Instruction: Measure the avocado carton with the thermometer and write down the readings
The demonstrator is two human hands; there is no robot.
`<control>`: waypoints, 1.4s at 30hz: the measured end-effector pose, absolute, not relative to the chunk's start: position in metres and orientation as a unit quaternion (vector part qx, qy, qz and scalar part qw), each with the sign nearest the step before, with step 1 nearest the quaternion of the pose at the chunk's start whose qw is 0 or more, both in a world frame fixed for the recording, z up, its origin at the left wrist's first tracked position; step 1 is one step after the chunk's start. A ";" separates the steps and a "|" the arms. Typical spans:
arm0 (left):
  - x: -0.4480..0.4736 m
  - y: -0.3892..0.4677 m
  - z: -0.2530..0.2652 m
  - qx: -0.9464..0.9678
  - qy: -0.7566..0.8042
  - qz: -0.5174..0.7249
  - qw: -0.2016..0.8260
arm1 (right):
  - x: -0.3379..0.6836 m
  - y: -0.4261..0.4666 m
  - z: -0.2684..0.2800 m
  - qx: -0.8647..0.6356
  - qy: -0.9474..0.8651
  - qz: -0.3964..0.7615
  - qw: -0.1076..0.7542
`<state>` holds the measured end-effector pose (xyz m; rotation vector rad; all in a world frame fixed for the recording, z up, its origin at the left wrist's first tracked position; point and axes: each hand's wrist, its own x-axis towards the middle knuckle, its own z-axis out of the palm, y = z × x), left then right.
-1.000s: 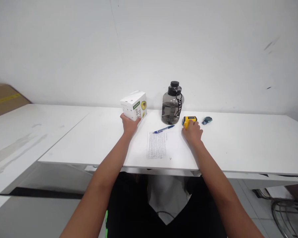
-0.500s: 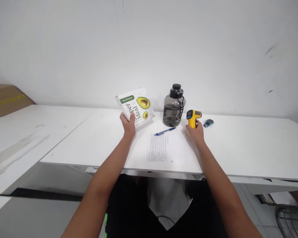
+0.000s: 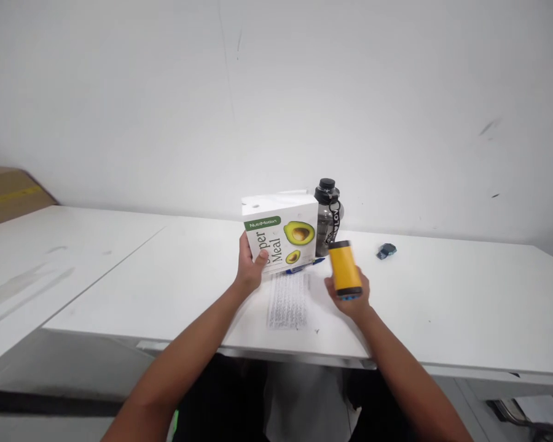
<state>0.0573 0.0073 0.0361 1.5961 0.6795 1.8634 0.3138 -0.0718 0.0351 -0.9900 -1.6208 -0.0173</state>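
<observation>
Gripped at its lower left corner by my left hand (image 3: 251,267), a white meal box (image 3: 281,233) with avocado pictures is held up over the table, its front and top showing. My right hand (image 3: 352,301) is closed around a yellow and black infrared thermometer (image 3: 345,267), raised above the table; its handle is hidden by the fingers. Behind the box stands a dark translucent water bottle (image 3: 327,215) with a black lid, partly covered by it. A blue pen (image 3: 311,266) lies below the box, partly hidden. Nearer to me is a sheet of handwritten paper (image 3: 288,301).
A small dark blue-green item (image 3: 386,250) lies on the white table (image 3: 465,294) to the right. At the far left sits a cardboard box (image 3: 13,193) with yellow tape. The wall runs along the table's back edge.
My left hand has brought the meal box rightward, in front of the bottle, and turned it so its top shows. My right hand has lifted the thermometer and pulled it closer, tilting it.
</observation>
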 end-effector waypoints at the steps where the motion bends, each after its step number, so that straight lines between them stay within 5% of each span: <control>1: 0.056 0.008 0.034 0.608 0.262 0.693 0.286 | 0.311 -0.073 0.035 -0.420 -0.719 -0.017 0.554; 9: 0.048 0.010 0.033 0.720 0.281 0.617 0.146 | 0.297 -0.076 0.045 -0.478 -0.744 0.100 0.456; 42: 0.048 0.016 0.024 0.700 0.275 0.626 0.204 | 0.303 -0.072 0.045 -0.502 -0.735 0.098 0.446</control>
